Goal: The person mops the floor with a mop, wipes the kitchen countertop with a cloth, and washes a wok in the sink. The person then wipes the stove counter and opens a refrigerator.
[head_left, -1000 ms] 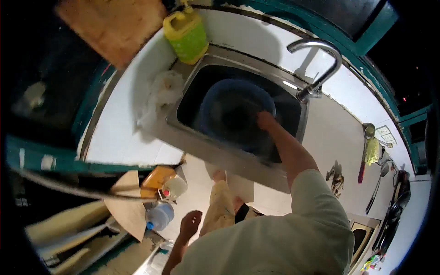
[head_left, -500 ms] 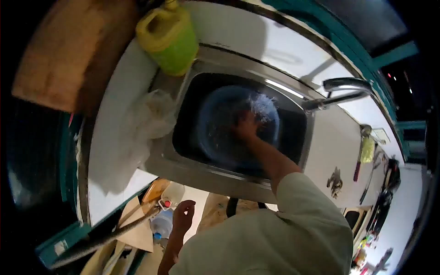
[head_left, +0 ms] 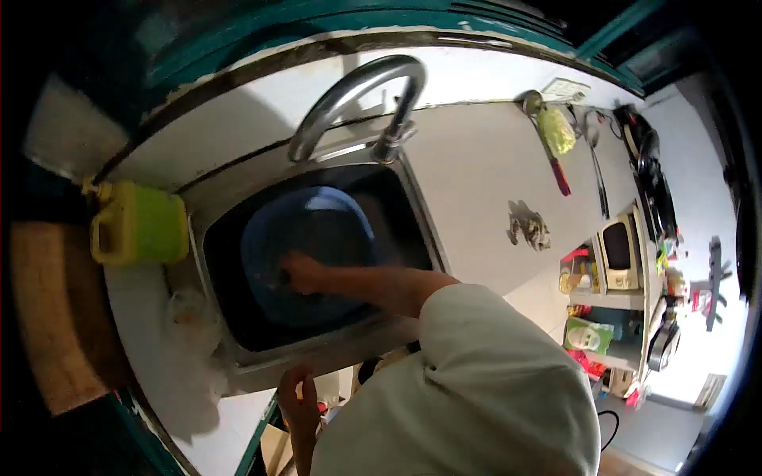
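Observation:
A round blue basin (head_left: 361, 230) sits inside the dark bowl of the metal sink (head_left: 333, 343). My right hand (head_left: 302, 272) reaches down into it; its fingers are blurred, and whether they hold anything is unclear. Above the basin's far edge curves the chrome faucet (head_left: 357, 87). Near the sink's front edge hangs my left hand (head_left: 298, 390), empty, with thumb and fingers apart. On the left, a yellow-green jug (head_left: 151, 226) stands beside the sink, and a clear plastic bag (head_left: 190, 313) lies at the sink's left side.
On the counter (head_left: 468, 166) to the right lie a crumpled cloth (head_left: 533, 230), a ladle (head_left: 532, 103), a yellow-green bag (head_left: 556, 131) and other utensils. Shelves with packets (head_left: 589, 335) stand at the lower right. A brown board (head_left: 59, 317) is at the far left.
The view has turned, so the sink and jug sit further left and more shelves show at right. My right hand remains in the basin. My left hand is nearer the sink's front edge.

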Demonstrator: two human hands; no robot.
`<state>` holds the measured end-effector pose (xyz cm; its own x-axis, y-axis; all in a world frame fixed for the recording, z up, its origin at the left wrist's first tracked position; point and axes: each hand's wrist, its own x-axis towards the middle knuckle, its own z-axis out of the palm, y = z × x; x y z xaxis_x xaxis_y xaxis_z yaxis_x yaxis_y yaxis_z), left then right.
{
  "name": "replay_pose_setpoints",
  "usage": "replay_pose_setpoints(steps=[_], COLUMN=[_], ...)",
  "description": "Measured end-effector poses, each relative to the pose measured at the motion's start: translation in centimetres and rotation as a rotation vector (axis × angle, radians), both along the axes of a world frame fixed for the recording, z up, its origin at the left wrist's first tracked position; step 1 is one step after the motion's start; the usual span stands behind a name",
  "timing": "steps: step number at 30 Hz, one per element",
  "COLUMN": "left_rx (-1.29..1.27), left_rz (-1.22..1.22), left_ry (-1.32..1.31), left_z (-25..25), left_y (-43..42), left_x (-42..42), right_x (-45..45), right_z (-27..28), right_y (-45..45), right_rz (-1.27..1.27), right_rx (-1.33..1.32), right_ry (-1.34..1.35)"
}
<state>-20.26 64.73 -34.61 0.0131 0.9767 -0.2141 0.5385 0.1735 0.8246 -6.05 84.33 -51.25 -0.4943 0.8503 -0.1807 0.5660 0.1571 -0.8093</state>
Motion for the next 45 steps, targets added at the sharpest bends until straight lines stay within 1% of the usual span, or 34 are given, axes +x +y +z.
replay_pose_setpoints(steps=[2,4,6,9,10,12,14,15,16,17,19,22,23,25,26,28,30,32,34,35,36,38,39,41,42,43,44,45], left_rx=[0.030,0.088,0.096,0.039,0.019,0.021,0.057,0.101,0.129,0.138,0.067,0.026,0.019,0.185,0.253,0.186,0.161,0.147,0.106,0.082,0.057,0.012,0.020,0.029,0.028,0.026,0.020,-0.024], left_rz=[-0.048,-0.075,-0.086,-0.057,-0.042,-0.091,-0.139,-0.156,-0.150,-0.161,-0.173,-0.195,-0.201,-0.287,-0.307,-0.235,-0.206,-0.218,-0.290,-0.336,-0.325,-0.315,-0.328,-0.341,-0.354,-0.363,-0.369,-0.355], left_ry=[0.019,0.032,0.037,0.063,0.073,0.032,0.031,0.052,0.056,-0.015,-0.062,-0.082,-0.079,-0.048,-0.046,-0.110,-0.137,-0.124,-0.122,-0.118,-0.095,-0.045,-0.022,0.018,0.030,0.040,0.051,0.050], left_z=[-0.6,-0.5,0.5,0.5,0.4,-0.4,-0.4,-0.3,-0.7,-1.5,-2.1,-2.1,-1.8,-1.0,-1.0,-3.1,-3.6,-3.2,-2.2,-1.8,-1.6,-1.4,-1.2,-1.3,-1.0,-0.5,-0.3,-1.1], left_y=[0.4,1.1,1.9,2.2,2.3,2.3,2.3,2.6,2.1,2.1,2.0,2.7,2.7,3.9,3.2,2.3,2.3,2.1,2.6,2.8,2.8,3.4,3.8,3.9,4.1,4.2,4.1,4.0], left_x=[-0.2,-0.1,0.5,1.2,1.3,1.4,1.8,1.8,2.3,1.9,1.5,2.4,2.8,2.7,3.0,1.9,1.6,1.8,2.4,2.7,3.2,4.5,4.8,5.1,5.4,5.8,6.0,5.9], right_x=[1.4,2.5,5.9,7.6,7.6,7.5,6.7,5.0,4.3,4.8,4.5,4.3,4.6,5.7,6.6,9.1,13.4,18.8,22.6,25.2,27.8,29.6,30.7,33.4,34.7,36.3,38.1,39.1], right_z=[6.7,11.0,21.4,24.1,22.4,14.2,6.3,2.1,-0.6,2.2,7.6,4.9,4.2,3.9,5.1,8.6,9.6,12.9,15.3,13.5,11.6,13.3,14.7,15.7,16.6,15.8,14.6,13.3], right_y=[2.5,4.0,2.5,2.1,2.5,3.8,2.4,1.1,-0.4,-1.1,-1.6,-0.2,-1.3,-2.6,-3.5,-5.0,-5.3,-6.1,-5.0,-2.7,-0.8,0.1,-1.3,-6.0,-9.3,-12.3,-15.2,-17.2], right_rz=[0.031,0.075,0.022,0.196,0.123,-0.027,0.102,-0.083,-0.240,-0.200,-0.140,-0.039,-0.112,-0.269,-0.281,-0.353,-0.413,-0.542,-0.918,-0.973,-1.029,-1.145,-1.122,-1.142,-1.156,-1.154,-1.087,-1.057], right_rx=[-0.272,-0.249,-0.352,-0.270,-0.346,-0.505,0.064,0.033,-0.008,-0.056,-0.148,-0.398,-0.266,0.036,0.054,0.079,0.247,0.357,0.112,0.280,0.449,0.572,0.504,0.633,0.558,0.544,0.482,0.452], right_ry=[0.141,0.506,0.755,1.044,0.913,0.650,-0.382,-0.260,-0.148,-0.075,0.099,0.174,0.062,-0.144,-0.103,-0.001,0.167,0.123,0.118,0.005,-0.112,-0.113,0.032,-0.556,-0.680,-0.834,-0.847,-0.755])
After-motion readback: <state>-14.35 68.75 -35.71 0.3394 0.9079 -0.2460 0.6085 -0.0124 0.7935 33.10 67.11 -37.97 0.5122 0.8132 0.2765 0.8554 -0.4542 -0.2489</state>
